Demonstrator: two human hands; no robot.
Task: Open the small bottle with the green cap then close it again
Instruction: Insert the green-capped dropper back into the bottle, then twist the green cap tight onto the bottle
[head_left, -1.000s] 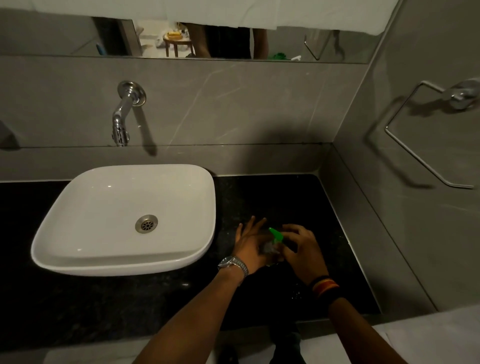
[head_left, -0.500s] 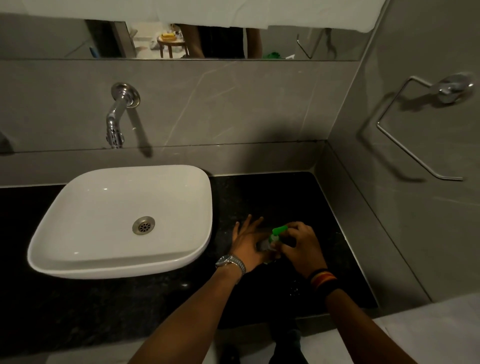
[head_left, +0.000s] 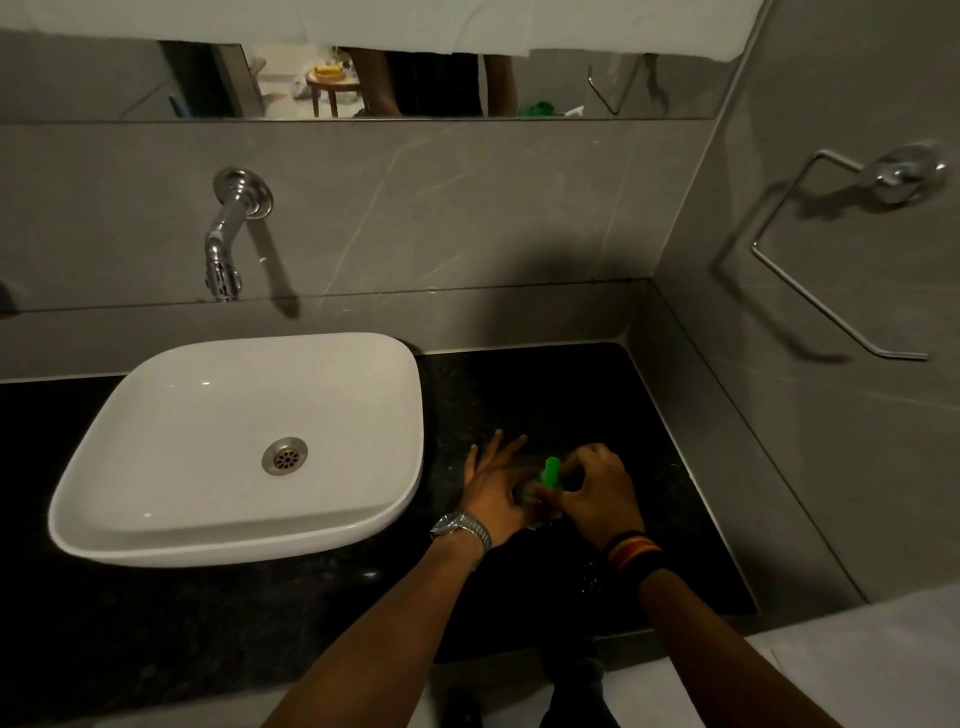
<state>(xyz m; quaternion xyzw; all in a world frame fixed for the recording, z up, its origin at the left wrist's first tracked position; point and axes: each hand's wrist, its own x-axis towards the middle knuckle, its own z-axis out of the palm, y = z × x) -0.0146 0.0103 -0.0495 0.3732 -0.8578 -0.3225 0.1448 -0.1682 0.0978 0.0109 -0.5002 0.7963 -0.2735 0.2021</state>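
Observation:
A small clear bottle (head_left: 525, 492) stands on the black counter (head_left: 597, 405) between my two hands. Its bright green cap (head_left: 550, 472) sticks up, tilted a little to the right. My left hand (head_left: 493, 486) steadies the bottle's body with thumb and palm, its other fingers spread. My right hand (head_left: 597, 491) is curled around the cap from the right, fingertips pinching it. Most of the bottle is hidden by my hands. Whether the cap sits on the neck or is lifted off is not visible.
A white basin (head_left: 239, 447) sits on the counter to the left, close to my left hand, under a chrome wall tap (head_left: 228, 239). The grey wall (head_left: 779, 415) with a towel ring (head_left: 831, 249) bounds the right side. A mirror (head_left: 363, 78) runs along the back.
The green cap has gone from leaning left to pointing up and slightly right as my right hand worked on it. Both hands stay in the same spot on the counter.

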